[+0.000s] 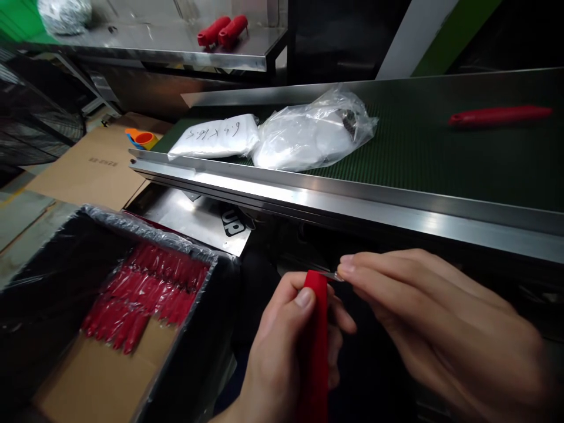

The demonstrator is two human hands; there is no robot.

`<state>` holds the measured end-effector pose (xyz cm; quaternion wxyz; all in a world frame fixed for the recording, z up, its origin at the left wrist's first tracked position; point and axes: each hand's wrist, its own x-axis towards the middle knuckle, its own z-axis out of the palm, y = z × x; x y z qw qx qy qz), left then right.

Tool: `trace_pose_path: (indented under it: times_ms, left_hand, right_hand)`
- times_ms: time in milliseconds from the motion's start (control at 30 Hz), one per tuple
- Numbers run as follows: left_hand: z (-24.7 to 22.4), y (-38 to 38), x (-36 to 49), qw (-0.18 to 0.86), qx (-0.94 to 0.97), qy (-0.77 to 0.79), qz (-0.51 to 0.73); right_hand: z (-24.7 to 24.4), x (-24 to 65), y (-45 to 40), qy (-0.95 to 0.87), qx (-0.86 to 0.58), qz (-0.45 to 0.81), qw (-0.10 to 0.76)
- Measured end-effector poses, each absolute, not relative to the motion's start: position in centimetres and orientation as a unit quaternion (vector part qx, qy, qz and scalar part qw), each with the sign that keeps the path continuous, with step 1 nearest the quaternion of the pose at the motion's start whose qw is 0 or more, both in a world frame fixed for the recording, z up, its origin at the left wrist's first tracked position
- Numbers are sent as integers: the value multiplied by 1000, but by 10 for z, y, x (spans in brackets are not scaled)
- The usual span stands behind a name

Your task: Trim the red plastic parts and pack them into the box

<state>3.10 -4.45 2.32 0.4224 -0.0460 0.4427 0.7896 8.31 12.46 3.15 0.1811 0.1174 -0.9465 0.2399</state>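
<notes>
My left hand (pixel 282 346) is closed around a long, smooth red part (pixel 315 341), its thumb pressed near the upper end. The part stands roughly upright, and its lower end runs out of the picture. My right hand (pixel 432 317) is to the right with thumb and fingertips pinched on a small thin metal blade (pixel 331 275), which meets the upper edge of the red part. Whether the blade is a separate tool is not clear. Another long red part (pixel 500 115) lies blurred on the green conveyor belt.
A metal rail (pixel 352 202) edges the belt (pixel 409 153), which bears a white labelled packet (pixel 215 138) and a clear plastic bag (pixel 308 135). A lined crate (pixel 207 294) holds several wrapped red pieces (pixel 145 288). Two red cylinders (pixel 222 31) lie on a metal bench, near a tape roll (pixel 145 140) on cardboard.
</notes>
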Motion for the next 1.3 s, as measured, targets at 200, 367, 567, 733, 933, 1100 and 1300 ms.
trace_pose_path:
  times_ms: [200, 367, 567, 733, 933, 1100, 1300]
  left_hand:
    - [23, -44, 31, 425, -53, 447, 785]
    - [22, -43, 31, 421, -63, 456, 782]
    - [20, -43, 32, 436, -73, 447, 777]
    - [20, -43, 28, 435, -90, 443, 779]
    - [20, -44, 21, 428, -105, 439, 783]
    - [23, -42, 14, 410, -82, 458, 785]
    - [23, -38, 4, 392, -88, 461, 791]
  right_hand:
    - [30, 83, 123, -949, 112, 230, 184]
    - [28, 84, 123, -953, 112, 216, 179]
    - [30, 85, 120, -949, 126, 216, 194]
    - [26, 90, 117, -942, 126, 233, 205]
    - [23, 98, 116, -950, 154, 213, 170]
    - [20, 106, 105, -944, 127, 242, 183]
    - [18, 109, 102, -950, 167, 193, 182]
